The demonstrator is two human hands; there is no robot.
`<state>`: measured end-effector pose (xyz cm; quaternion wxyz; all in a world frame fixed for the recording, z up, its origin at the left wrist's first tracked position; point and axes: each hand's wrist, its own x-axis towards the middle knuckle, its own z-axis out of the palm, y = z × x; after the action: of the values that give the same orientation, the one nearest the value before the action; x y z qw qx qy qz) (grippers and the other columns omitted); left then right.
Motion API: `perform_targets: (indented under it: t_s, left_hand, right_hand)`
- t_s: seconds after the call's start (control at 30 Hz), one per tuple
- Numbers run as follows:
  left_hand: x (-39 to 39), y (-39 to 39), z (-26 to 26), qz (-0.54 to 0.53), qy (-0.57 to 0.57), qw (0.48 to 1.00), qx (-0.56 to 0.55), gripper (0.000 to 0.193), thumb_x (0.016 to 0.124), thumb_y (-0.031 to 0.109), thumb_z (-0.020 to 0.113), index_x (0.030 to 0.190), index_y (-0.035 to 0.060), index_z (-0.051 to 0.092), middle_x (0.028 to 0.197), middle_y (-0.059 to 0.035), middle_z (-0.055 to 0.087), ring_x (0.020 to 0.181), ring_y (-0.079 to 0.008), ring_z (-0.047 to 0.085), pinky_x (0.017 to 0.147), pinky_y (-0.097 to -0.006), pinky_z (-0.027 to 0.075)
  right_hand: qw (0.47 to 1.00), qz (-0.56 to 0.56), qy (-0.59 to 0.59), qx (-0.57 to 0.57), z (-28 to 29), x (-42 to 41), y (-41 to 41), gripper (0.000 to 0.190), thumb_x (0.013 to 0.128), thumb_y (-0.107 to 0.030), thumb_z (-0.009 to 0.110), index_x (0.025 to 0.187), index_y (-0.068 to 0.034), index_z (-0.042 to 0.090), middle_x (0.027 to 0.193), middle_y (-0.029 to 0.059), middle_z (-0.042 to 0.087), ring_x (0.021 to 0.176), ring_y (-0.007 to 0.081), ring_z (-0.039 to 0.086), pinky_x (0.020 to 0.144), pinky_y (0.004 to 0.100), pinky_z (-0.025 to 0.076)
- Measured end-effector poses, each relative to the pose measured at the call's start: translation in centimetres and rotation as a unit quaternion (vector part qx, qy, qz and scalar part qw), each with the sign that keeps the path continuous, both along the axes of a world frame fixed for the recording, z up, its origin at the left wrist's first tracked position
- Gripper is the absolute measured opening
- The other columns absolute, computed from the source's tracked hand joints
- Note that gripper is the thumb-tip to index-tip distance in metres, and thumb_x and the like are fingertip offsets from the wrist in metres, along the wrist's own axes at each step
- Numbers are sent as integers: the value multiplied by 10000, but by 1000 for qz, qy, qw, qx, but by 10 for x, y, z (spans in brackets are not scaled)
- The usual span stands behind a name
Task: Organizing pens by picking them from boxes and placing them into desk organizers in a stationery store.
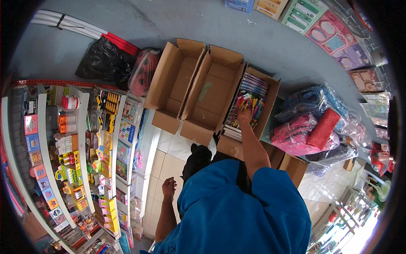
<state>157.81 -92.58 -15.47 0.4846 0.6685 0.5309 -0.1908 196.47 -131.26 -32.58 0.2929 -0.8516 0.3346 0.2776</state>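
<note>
My right hand [244, 115] reaches down into an open cardboard box [268, 106], among a heap of brightly coloured pens or pencils [259, 104]. Its fingertips are partly hidden there, and whether they grip anything does not show. Shiny patterned items, perhaps notebooks [254, 83], stand in a row at the far end of the same box. White-edged items [232, 133] lie stacked at its near end. Over the tiled floor on the left hangs my left hand [169, 187], its fingers loosely bent and apart, with nothing seen in it.
Two more open cardboard boxes, a middle one [219, 92] and a left one [177, 85], adjoin the filled box. Shelves of packaged goods [108, 133] line the left side. Plastic-wrapped bags [295, 131] with a red roll [323, 128] sit at right. A black plastic bag [103, 62] lies by the wall.
</note>
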Motion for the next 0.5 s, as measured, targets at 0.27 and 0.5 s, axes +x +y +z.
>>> perform_targets:
  t_s: [0.27,0.5]
  left_hand:
    - [-1,3,-1,0,11,1000,3,299,959,209,595,1217,72,660,933,-57,691,768,-123,646,605,-263,488]
    - [-6,8,-3,1,5,1000,6,274,969,204,585,1199,78,664,915,-44,689,741,-114,643,574,-246,480]
  right_hand:
    - [981,-136,-135,39,-8,-12,10,895,838,-418,726,1501,32,326,1389,283,530,1219,395,578,998,448,490]
    - [982,-123,-146,-17,-3,-12,21,736,923,-384,649,1464,30,371,1293,239,590,1126,316,613,878,402,523]
